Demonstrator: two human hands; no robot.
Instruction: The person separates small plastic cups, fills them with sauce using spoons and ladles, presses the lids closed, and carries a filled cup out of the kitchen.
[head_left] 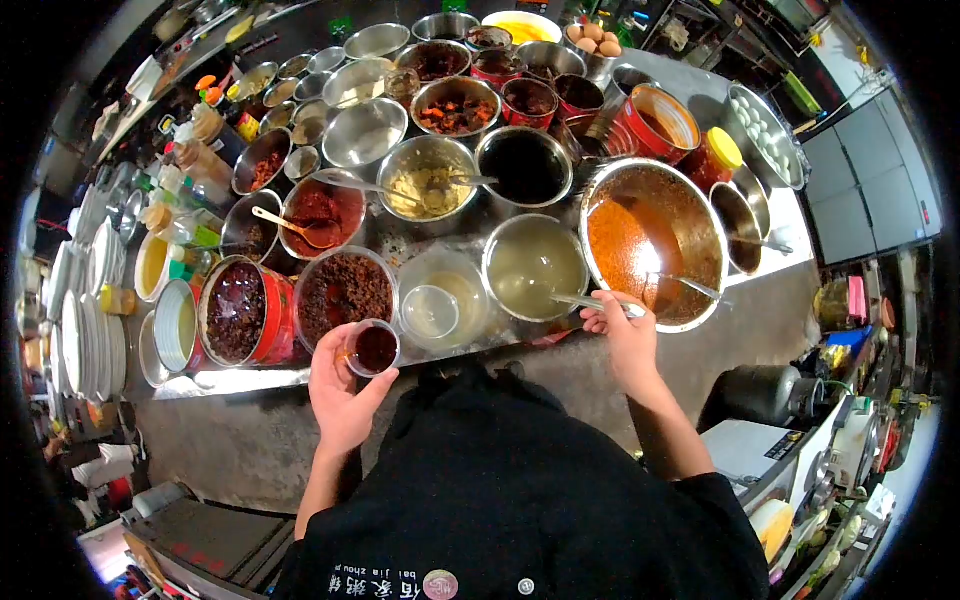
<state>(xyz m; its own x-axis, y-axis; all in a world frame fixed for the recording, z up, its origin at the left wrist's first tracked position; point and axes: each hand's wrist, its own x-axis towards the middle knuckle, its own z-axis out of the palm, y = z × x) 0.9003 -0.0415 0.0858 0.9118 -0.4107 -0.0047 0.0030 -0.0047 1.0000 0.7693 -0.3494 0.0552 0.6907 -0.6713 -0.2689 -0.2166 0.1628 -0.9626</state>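
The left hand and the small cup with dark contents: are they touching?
Touching. The head view shows the left hand holding the small cup, with fingers and thumb around its side.

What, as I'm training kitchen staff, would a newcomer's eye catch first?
Probably the large steel bowl of orange liquid toward the right. Then the clear cup of dark liquid in the left hand, by the counter edge, and the utensil the right hand holds in a bowl of pale liquid.

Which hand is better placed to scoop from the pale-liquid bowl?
Probably the right hand: it grips a metal utensil reaching into that bowl, while the left hand is occupied holding a small cup.
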